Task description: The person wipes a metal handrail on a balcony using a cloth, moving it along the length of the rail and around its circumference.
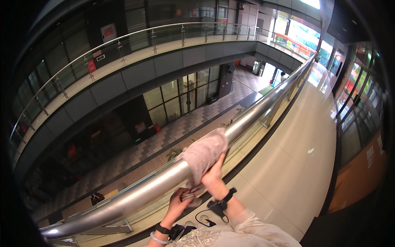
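Note:
A pinkish-grey cloth (205, 151) is wrapped over the polished metal handrail (148, 186) in front of me. My right hand (214, 177) presses against the cloth from the near side of the rail, its thumb pointing up along it; its other fingers are hidden behind cloth and rail. Just below the rail, my left hand (179, 200) grips the bunched lower end of the same cloth. Both wrists wear black straps with small devices, and a thin cable loops by the right one.
Below the handrail are glass panels and metal posts (273, 114). Beyond it the space drops to a lower floor (185, 120) with plants. A curved balcony railing (154, 31) runs opposite. To the right lies a tiled walkway (287, 148) beside glass doors (355, 95).

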Tool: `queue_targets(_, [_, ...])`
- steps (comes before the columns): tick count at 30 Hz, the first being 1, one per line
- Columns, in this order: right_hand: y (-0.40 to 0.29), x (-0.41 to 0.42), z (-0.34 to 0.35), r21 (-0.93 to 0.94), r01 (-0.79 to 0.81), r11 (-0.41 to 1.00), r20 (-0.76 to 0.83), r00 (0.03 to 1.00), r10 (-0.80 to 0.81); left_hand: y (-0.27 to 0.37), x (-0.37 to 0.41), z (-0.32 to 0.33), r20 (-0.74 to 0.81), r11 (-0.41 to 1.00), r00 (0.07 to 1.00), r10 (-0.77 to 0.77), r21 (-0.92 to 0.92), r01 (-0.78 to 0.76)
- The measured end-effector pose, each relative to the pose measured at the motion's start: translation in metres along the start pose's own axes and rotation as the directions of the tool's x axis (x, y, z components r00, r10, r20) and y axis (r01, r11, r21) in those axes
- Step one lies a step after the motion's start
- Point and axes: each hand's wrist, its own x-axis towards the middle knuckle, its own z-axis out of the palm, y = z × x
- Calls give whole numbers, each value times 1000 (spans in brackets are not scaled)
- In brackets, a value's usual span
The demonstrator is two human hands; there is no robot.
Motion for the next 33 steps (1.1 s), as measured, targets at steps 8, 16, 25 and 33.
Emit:
queue_targets(8, [-4,-2,3,-120,-1,993,111,994,15,-24,0,-18,-175,996,982,-66,45,75])
queue_targets(16, [-160,125,-67,-445,717,536,21,607,-795,23,31,49,81,995,993,84,-63,-79])
queue_targets(25, [-186,146,-111,-332,453,827,279,885,-373,1,101,149,-6,987,997,82,-138,-82])
queue_targets(33, [-249,168,-140,-646,54,761,281,944,171,3,146,229,-359,962,933,28,-244,-123])
